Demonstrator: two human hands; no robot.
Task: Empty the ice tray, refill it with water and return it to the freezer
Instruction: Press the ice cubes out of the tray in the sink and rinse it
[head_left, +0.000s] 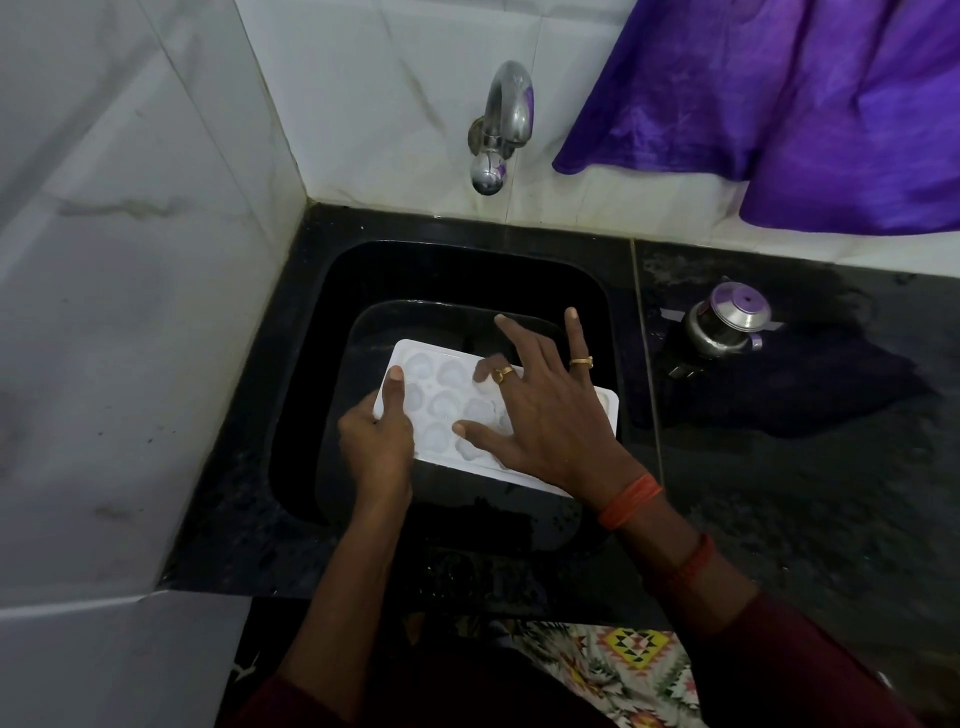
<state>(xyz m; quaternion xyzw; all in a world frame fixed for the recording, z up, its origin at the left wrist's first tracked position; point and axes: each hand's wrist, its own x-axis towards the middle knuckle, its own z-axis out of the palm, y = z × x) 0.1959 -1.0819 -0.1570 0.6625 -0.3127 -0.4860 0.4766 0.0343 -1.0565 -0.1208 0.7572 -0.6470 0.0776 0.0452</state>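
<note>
Emptying looks underway: your left hand (376, 447) grips the tray (431, 371) over the sink (415, 270), right hand (545, 410) presses it, fingers straight. Next: probably the tap (501, 130).

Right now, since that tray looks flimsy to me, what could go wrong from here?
The left hand grips only one end of the ice tray, so the right hand spread on top might tip or twist it. Whatever pops out would likely drop into the black sink below.
</note>
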